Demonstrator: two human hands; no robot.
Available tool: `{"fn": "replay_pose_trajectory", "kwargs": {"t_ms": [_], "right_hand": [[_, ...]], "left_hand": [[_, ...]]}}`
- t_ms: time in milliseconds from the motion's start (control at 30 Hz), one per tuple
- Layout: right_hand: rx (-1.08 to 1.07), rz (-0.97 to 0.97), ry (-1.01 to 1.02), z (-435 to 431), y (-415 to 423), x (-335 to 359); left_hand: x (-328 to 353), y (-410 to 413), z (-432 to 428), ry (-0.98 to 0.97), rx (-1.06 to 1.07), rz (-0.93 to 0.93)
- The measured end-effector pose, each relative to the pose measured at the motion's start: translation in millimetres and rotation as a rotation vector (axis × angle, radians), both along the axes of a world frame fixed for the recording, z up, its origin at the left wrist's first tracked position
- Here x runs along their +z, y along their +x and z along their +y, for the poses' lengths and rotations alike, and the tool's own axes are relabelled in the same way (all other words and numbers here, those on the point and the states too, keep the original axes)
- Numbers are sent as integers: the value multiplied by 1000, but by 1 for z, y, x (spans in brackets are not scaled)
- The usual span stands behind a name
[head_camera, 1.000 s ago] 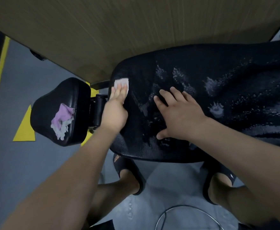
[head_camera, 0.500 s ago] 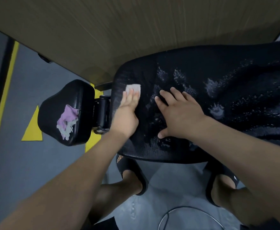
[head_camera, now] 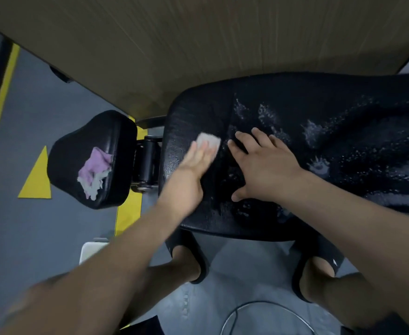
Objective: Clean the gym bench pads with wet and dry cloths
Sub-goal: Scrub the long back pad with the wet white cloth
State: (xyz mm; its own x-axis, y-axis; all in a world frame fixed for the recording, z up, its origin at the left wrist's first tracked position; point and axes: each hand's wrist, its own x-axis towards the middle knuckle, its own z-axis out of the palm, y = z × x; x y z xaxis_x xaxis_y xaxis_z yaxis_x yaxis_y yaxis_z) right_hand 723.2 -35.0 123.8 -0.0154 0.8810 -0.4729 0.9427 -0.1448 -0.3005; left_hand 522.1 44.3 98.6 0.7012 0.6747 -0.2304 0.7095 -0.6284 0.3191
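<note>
**Observation.** Your left hand (head_camera: 189,170) lies flat on the pale cloth (head_camera: 209,141), fingers straight and together. It presses the cloth onto the long bench pad (head_camera: 283,93) near the pad's left end. No finger curls round the cloth, so pressure alone holds it. The hand is blurred, so finger detail is limited. Your right hand (head_camera: 266,170) rests just beside it on the same pad, fingers spread and straight, holding nothing. It reads as a brace. A second, pink and white cloth (head_camera: 94,170) lies crumpled on the small seat pad (head_camera: 97,131), across the hinge bracket (head_camera: 147,163) and well apart from both hands.

**Finding.** The strip of pad to the left of the pale cloth looks matte. Droplets and wet patches (head_camera: 268,114) cover the pad to the right of your hands. I judge the wipe to be in its early part. Whether the pale cloth is the wet one or the dry one cannot be told.

**Recommendations.**
- Press through the whole palm so the cloth does not slip out from under straight fingers.
- Work in overlapping strokes across the pad's width, edge to edge, moving toward the wet end.
- Lift the bracing hand ahead of the cloth, or the patch beneath it goes unwiped.
- Take in the rim and the near edge too.
</note>
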Motion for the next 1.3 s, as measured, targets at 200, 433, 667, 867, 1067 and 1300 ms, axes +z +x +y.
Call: {"fn": "replay_pose_trajectory", "kwargs": {"t_ms": [200, 433, 667, 867, 1067, 1300], "right_hand": [[-2, -30, 9, -4, -3, 1], [-21, -61, -15, -23, -3, 7], [9, -83, -47, -36, -2, 11], [-2, -94, -3, -51, -3, 7], [10, -125, -6, -52, -2, 6], [19, -134, 8, -48, -2, 7]], "left_hand": [[4, -22, -24, -65, 59, 25], [2, 21, -30, -33, 164, 2], [-8, -53, -117, -89, 54, -50], [2, -8, -103, -26, 246, 0], [-10, -36, -159, -59, 103, -27], [6, -49, -120, 2, -122, -161]]}}
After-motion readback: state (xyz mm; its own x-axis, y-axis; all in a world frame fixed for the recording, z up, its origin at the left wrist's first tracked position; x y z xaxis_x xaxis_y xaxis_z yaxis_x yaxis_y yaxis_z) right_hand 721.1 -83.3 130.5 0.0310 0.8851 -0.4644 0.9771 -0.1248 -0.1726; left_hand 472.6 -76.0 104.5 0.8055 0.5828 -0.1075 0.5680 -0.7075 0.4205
